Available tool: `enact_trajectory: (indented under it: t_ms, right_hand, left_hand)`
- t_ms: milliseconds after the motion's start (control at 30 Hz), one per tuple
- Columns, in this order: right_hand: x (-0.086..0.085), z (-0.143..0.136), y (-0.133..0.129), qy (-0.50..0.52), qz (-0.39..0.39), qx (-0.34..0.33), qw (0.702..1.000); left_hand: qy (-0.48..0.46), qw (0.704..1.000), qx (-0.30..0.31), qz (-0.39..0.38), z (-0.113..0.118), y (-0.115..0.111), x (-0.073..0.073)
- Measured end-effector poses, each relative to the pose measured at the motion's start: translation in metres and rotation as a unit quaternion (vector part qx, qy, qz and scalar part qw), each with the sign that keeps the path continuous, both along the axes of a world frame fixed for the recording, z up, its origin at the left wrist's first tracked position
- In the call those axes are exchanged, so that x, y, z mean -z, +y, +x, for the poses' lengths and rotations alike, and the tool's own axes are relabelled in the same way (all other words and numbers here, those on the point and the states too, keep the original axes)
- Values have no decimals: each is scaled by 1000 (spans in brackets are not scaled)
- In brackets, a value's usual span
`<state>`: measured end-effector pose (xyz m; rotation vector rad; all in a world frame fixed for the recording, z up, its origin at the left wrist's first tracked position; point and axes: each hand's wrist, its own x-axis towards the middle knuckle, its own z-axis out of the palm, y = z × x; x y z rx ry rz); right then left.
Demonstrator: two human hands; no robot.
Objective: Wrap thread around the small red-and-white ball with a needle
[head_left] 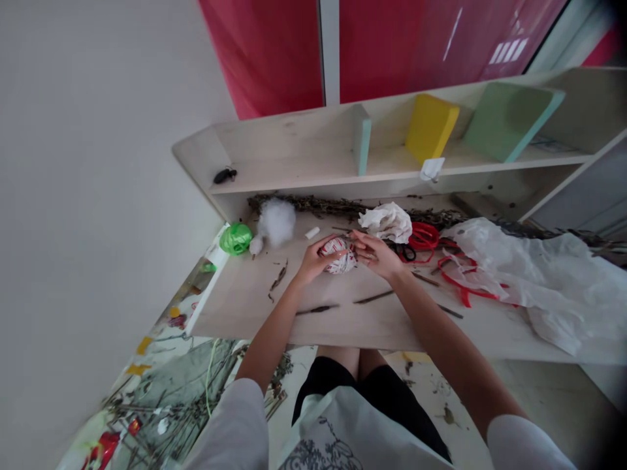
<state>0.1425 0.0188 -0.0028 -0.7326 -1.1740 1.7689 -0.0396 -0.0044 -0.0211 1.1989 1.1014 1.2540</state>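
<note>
My left hand point(311, 262) is curled round a ball wrapped in white and red patterned material point(339, 256), just above the desk top. At the ball's right side is my right hand point(376, 256), its fingers bent together in a pinch; what they hold is too small to make out. Thin dark strands or twigs seem to cross the ball near those fingertips. Behind the right hand sits crumpled white paper point(386, 222), with dark-handled scissors point(405, 252) and a red ribbon coil point(424, 236) beside it.
White stuffing point(277, 222) and a green plastic twine ball point(236, 239) lie left. Dry twigs point(317, 309) are scattered on the desk point(235, 313). A clear plastic bag point(553, 274) spreads at right. Behind rises a shelf point(294, 176) with coloured dividers. Stems point(181, 385) litter the floor.
</note>
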Motion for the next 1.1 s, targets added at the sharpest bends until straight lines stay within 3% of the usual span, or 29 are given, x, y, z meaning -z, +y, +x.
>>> enact_trajectory:
  t_ms: [133,267,400,567,700,833,967,1100]
  right_hand:
    - [-1,8,7,52,-48,26,997]
    - [6,12,13,58,-71,36,995]
    - [18,4,12,-48,-48,61,996]
    - [30,-14,6,-170,37,93,980]
    - [32,-17,5,-210,101,109,966]
    - [30,-16,5,-228,131,109,959]
    - [30,-17,2,-230,155,77,958]
    - [29,-19,-1,-224,182,28,957]
  left_hand:
    - [-40,998,30,-49,1,-5,-7]
    - [-97,989,12,-108,-3,-3,-7]
    - [-227,957,-15,-181,-9,5,-4]
    - [-336,898,64,-278,-11,5,-14]
    - [-407,879,-27,-248,-11,4,-20]
    - [-441,867,-130,-190,-19,10,-17]
    - [-414,878,-178,-160,-24,14,-13]
    - [-321,907,-212,-172,-18,14,-9]
